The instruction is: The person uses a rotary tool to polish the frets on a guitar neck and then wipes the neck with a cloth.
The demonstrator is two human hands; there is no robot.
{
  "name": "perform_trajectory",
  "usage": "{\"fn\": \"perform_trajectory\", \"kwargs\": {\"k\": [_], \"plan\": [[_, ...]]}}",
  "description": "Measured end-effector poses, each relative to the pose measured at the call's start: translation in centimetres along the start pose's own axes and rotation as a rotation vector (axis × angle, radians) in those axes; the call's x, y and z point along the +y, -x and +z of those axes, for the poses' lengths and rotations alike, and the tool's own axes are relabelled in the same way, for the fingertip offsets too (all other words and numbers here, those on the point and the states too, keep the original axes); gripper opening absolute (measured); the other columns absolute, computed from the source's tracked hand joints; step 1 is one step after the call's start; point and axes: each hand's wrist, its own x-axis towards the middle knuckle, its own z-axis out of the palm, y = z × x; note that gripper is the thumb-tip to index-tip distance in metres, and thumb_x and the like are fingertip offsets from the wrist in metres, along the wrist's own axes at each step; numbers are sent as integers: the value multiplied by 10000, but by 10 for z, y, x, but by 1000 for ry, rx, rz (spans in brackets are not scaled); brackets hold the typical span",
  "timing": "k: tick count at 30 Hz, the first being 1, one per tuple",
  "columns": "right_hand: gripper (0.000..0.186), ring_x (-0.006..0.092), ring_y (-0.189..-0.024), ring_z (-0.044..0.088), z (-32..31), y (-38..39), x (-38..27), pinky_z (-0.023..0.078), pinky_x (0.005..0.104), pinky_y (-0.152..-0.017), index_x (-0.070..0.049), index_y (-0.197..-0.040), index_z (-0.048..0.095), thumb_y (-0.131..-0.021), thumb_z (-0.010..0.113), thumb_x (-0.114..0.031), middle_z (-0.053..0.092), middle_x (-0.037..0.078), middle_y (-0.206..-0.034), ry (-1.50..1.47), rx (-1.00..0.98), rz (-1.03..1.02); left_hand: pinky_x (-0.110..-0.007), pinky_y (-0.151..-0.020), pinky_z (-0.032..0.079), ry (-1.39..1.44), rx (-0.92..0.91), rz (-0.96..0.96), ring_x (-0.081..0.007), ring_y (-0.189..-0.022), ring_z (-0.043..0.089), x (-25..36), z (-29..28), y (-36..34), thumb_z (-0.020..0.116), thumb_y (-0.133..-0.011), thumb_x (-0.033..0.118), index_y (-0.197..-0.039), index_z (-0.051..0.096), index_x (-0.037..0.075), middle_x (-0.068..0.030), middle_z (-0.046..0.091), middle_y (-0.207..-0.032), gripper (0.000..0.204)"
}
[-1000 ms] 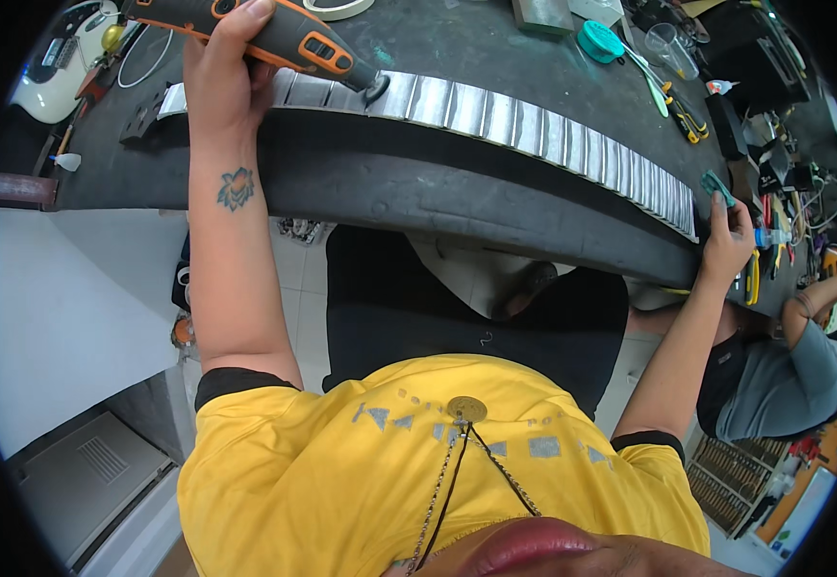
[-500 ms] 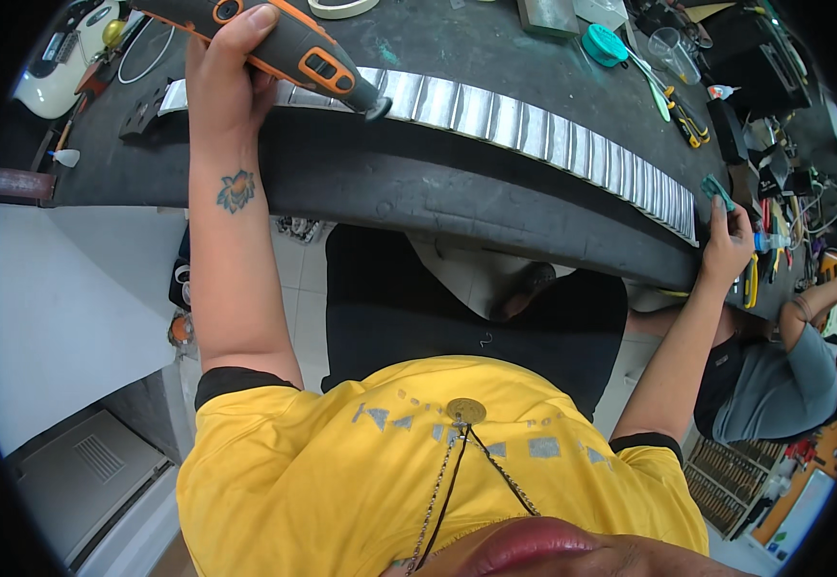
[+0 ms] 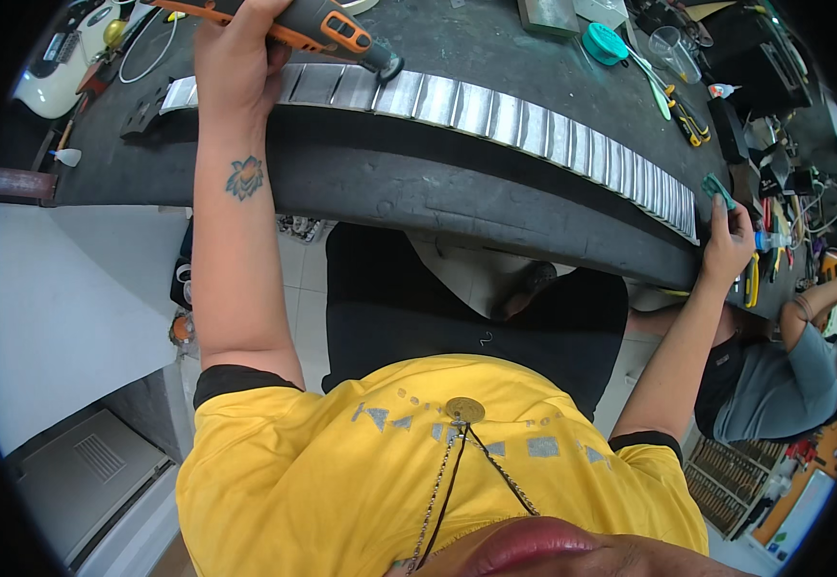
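My left hand (image 3: 234,62) is wrapped round a dark grey and orange rotary tool (image 3: 332,29). The small round wheel (image 3: 390,68) at the tool's tip hangs over or touches the far edge of a guitar neck (image 3: 495,113); I cannot tell which. Silver covering lies between the neck's crosswise frets, and the frets stand closer together toward the right. The neck lies along the near side of the dark workbench (image 3: 457,197). At its right end my right hand (image 3: 729,245) pinches a small teal piece (image 3: 716,189), possibly cloth or a pad.
A white rounded object (image 3: 48,72) and a white cable (image 3: 149,58) are at the far left. Toward the back right lie a metal block (image 3: 547,16), a turquoise round container (image 3: 604,44) and yellow-black pliers (image 3: 686,117). Another person (image 3: 774,385) sits at the right.
My left hand has shifted slightly right and away from me with the rotary tool. Its wheel now sits farther up and right along the neck. My right hand has stayed put.
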Motion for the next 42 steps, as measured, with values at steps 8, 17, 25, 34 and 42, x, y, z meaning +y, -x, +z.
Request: {"fn": "perform_trajectory", "kwargs": {"k": [8, 17, 25, 34, 42], "plan": [[217, 23, -741, 500, -1, 1, 2, 349, 191, -654, -2, -956, 704, -935, 789, -200, 610, -51, -811, 5, -6, -2, -205, -376, 332, -7, 232, 20, -60, -431, 466, 7, 2, -3, 705, -925, 253, -910, 624, 75, 20, 576, -639, 197], [206, 30, -760, 528, -3, 0, -1, 378, 191, -681, 4, -966, 706, -948, 772, -191, 643, -37, -832, 34, -8, 2, -191, -428, 335, 38, 223, 133, -57, -523, 487, 5, -19, 6, 721, -889, 182, -903, 599, 87, -3, 600, -748, 155], [200, 23, -732, 493, 2, 1, -2, 349, 193, -655, 7, -967, 708, -952, 765, -184, 608, -51, -807, 32, -4, -40, -189, -425, 323, 24, 196, 125, -49, -519, 485, 7, -16, 5, 726, -883, 176, -896, 589, 108, 9, 589, -738, 154], [200, 21, -712, 462, 2, 3, -2, 320, 201, -632, 5, -964, 705, -962, 754, -189, 578, -59, -790, 20, 1, -52, -191, -422, 312, -3, 266, 97, -49, -497, 463, 10, -10, 4, 713, -894, 189, -889, 598, 103, 12, 573, -708, 144], [200, 21, -713, 463, 2, 1, -1, 322, 199, -633, 6, -968, 700, -964, 753, -187, 582, -61, -797, 18, -14, -32, -195, -425, 317, 33, 221, 123, -51, -485, 448, 11, -9, 7, 700, -895, 181, -883, 605, 88, 3, 588, -710, 133]]}}
